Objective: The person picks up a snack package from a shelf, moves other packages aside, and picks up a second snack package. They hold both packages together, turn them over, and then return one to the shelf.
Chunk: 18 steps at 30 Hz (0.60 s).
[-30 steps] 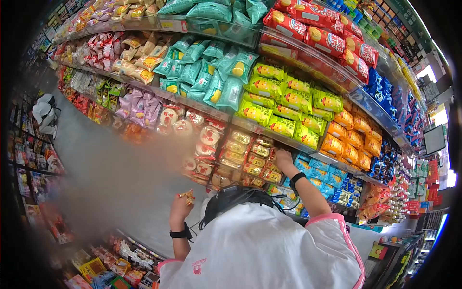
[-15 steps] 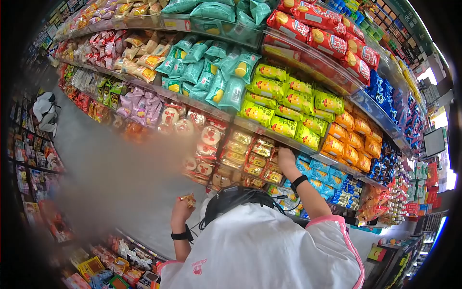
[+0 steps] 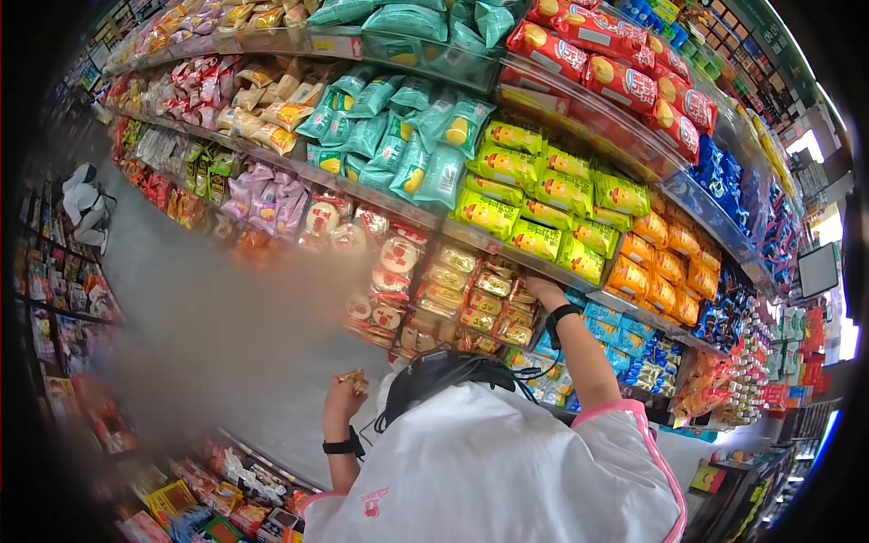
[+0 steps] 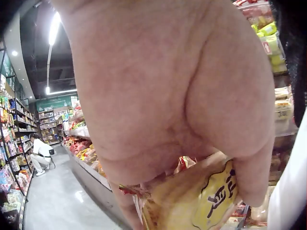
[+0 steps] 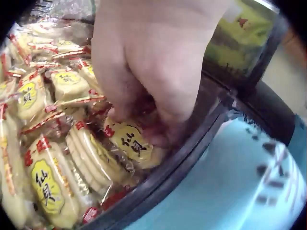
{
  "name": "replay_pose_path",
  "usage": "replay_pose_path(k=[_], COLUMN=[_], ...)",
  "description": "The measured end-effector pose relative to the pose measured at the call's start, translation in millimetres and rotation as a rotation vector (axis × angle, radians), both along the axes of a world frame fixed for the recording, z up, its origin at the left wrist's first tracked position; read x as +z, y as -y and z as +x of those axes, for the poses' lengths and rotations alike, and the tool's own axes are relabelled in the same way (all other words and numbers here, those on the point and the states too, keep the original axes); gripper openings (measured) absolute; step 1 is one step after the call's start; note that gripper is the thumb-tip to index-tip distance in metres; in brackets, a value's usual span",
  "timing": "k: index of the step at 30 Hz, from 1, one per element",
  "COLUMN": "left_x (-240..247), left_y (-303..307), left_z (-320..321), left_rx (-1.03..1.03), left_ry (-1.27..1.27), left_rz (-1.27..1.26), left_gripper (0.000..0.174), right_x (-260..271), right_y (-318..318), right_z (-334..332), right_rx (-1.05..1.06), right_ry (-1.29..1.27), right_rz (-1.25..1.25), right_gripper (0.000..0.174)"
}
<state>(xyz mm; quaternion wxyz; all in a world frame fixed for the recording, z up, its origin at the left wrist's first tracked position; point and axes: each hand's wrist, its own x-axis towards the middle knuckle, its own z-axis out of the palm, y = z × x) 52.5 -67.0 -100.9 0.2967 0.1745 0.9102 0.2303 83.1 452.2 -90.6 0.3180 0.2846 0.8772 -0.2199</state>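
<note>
In the right wrist view, my right hand (image 5: 153, 62) reaches down into a bin of clear-wrapped crackers with yellow labels, its fingers on one pack (image 5: 132, 143) beside the bin's dark edge. The head view shows that same hand (image 3: 546, 292) at the right side of the gold packs (image 3: 493, 284), its fingertips partly hidden. My left hand (image 3: 341, 403) is low, away from the shelf, and grips a gold-and-red wrapped pack (image 3: 357, 380). Close up in the left wrist view, this pack (image 4: 192, 196) has a yellow label and lies between thumb and fingers.
Green packs (image 3: 489, 213) and teal bags (image 3: 394, 140) fill shelves above; blue packs (image 3: 602, 321) are right of the right hand. A clear shelf edge (image 3: 561, 276) runs just above that hand. Farther down the aisle, a person in white (image 4: 41, 155) crouches.
My right hand has gone slightly deeper among the packs, so less of it shows below the shelf edge. The left hand still grips its pack, nearly in place.
</note>
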Motion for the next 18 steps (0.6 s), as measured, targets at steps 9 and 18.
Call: replay_pose_path(k=[9,18], left_x=[-5,4], left_y=[4,-1], left_z=[-2,-9], left_rx=[-0.011,-0.024], left_ry=[-0.035,0.007], left_rz=[0.01,0.001], left_gripper=[0.038,0.04], right_x=[-77,-13], right_y=[-11,21], right_z=[17,21], right_rx=[-0.056,-0.05], right_ry=[-0.365,-0.327], right_rz=[0.366,0.156], right_gripper=[0.037,0.043])
